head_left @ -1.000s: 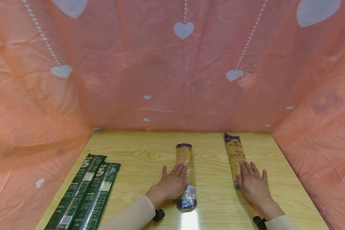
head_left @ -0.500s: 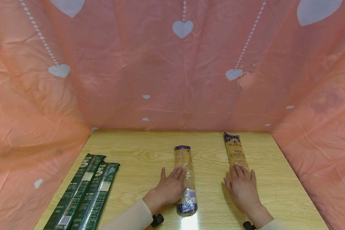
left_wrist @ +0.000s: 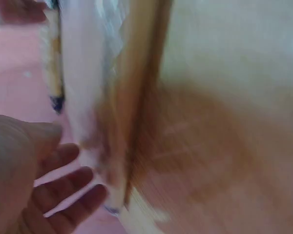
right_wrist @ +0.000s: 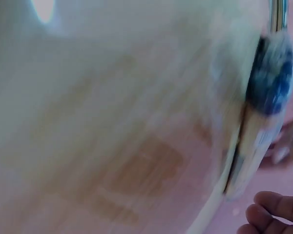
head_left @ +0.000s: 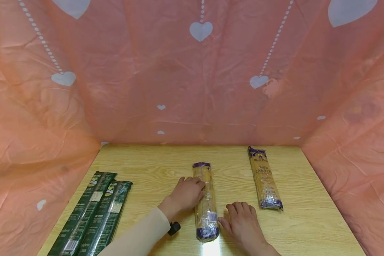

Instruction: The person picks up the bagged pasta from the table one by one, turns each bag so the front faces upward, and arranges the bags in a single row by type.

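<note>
A clear-wrapped pack of spaghetti [head_left: 207, 202] with purple ends lies lengthwise at the middle of the table. My left hand [head_left: 184, 195] is at its left side, fingertips over the pack's upper half. Those fingers look loosely bent in the left wrist view, beside the blurred pack [left_wrist: 132, 73]. Close to the pack's lower right end is my right hand [head_left: 243, 222], fingers spread and relaxed, holding nothing. In the right wrist view the pack's dark end [right_wrist: 272, 73] shows beyond the fingers. A second spaghetti pack [head_left: 265, 177] lies slightly slanted at the right, untouched.
Two long green packs [head_left: 107, 213] lie side by side at the table's left, partly overlapping. A pink cloth [head_left: 140, 89] with pale hearts walls the wooden table [head_left: 156, 163] at the back and both sides.
My right hand has left the right spaghetti pack and moved left and nearer, to the middle pack. The middle pack has shifted slightly nearer. My left hand's fingers have bent somewhat.
</note>
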The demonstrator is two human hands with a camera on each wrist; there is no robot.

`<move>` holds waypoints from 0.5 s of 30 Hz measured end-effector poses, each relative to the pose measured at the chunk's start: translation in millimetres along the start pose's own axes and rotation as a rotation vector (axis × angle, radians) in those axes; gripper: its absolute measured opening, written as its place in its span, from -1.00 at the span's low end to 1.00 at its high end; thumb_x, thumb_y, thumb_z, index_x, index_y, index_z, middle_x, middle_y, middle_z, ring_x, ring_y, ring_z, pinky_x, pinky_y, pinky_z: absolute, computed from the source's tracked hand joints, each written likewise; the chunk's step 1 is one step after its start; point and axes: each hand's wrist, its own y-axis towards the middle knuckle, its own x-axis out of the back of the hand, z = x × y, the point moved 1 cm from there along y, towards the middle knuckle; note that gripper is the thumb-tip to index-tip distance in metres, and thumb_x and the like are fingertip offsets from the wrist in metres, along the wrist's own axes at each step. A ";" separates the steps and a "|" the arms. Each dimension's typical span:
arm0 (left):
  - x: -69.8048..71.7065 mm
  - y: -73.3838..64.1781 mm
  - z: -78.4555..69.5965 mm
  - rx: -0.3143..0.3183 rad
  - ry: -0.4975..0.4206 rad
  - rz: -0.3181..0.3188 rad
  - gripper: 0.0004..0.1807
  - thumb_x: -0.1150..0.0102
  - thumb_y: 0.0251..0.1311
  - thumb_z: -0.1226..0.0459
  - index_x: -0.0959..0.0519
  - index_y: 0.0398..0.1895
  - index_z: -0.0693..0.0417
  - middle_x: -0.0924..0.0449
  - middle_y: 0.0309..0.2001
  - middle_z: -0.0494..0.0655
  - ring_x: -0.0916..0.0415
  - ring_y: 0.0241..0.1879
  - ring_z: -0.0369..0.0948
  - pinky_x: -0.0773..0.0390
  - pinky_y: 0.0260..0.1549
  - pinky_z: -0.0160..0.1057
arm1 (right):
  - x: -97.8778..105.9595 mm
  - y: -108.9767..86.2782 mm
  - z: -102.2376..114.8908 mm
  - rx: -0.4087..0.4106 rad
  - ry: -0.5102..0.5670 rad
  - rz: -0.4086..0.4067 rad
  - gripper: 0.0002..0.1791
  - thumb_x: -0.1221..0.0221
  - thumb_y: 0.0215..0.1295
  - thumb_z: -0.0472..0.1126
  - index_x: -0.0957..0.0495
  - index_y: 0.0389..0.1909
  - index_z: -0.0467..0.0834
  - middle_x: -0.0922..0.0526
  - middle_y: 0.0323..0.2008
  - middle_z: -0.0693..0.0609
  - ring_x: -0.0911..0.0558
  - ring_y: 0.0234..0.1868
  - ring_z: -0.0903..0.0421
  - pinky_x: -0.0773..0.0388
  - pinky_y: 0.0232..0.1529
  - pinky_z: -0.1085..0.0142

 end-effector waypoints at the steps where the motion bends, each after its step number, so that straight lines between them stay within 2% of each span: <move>1: -0.2 7.2 2.6 0.001 0.021 -0.016 -0.60 -0.04 0.62 0.00 -0.62 0.33 -0.10 -0.62 0.30 -0.08 -0.56 0.30 -0.01 -0.49 0.31 0.21 | -0.2 -1.1 3.3 0.012 -0.008 -0.005 -0.44 -0.08 0.53 0.34 -0.66 -0.17 -0.10 -0.63 -0.23 0.01 -0.58 -0.19 0.01 -0.58 -0.15 0.01; 8: -5.8 54.9 20.4 0.021 0.148 -0.105 -0.57 0.00 0.63 -0.06 -0.59 0.31 -0.08 -0.58 0.27 0.00 -0.49 0.29 0.03 -0.50 0.29 0.18 | -6.0 -7.1 26.3 0.100 -0.035 -0.024 -0.40 0.07 0.54 0.44 -0.49 -0.38 0.02 -0.47 -0.40 0.11 -0.45 -0.32 0.11 -0.41 -0.26 0.18; 11: -9.9 70.6 25.4 0.036 0.160 -0.098 -0.51 0.07 0.65 -0.09 -0.54 0.38 -0.05 -0.54 0.30 0.02 -0.44 0.33 0.04 -0.45 0.31 0.20 | -8.7 -8.3 31.9 0.101 -0.058 -0.022 -0.38 0.12 0.53 0.47 -0.44 -0.40 0.02 -0.38 -0.44 0.13 -0.37 -0.37 0.13 -0.32 -0.30 0.22; 15: -15.2 86.3 29.3 0.063 0.151 -0.062 -0.41 0.22 0.66 -0.18 -0.51 0.42 -0.06 -0.52 0.32 0.00 -0.38 0.38 0.04 -0.35 0.37 0.26 | -9.8 -8.2 34.0 0.094 -0.085 -0.018 -0.33 0.15 0.51 0.51 -0.44 -0.40 0.00 -0.36 -0.47 0.12 -0.37 -0.39 0.12 -0.29 -0.32 0.23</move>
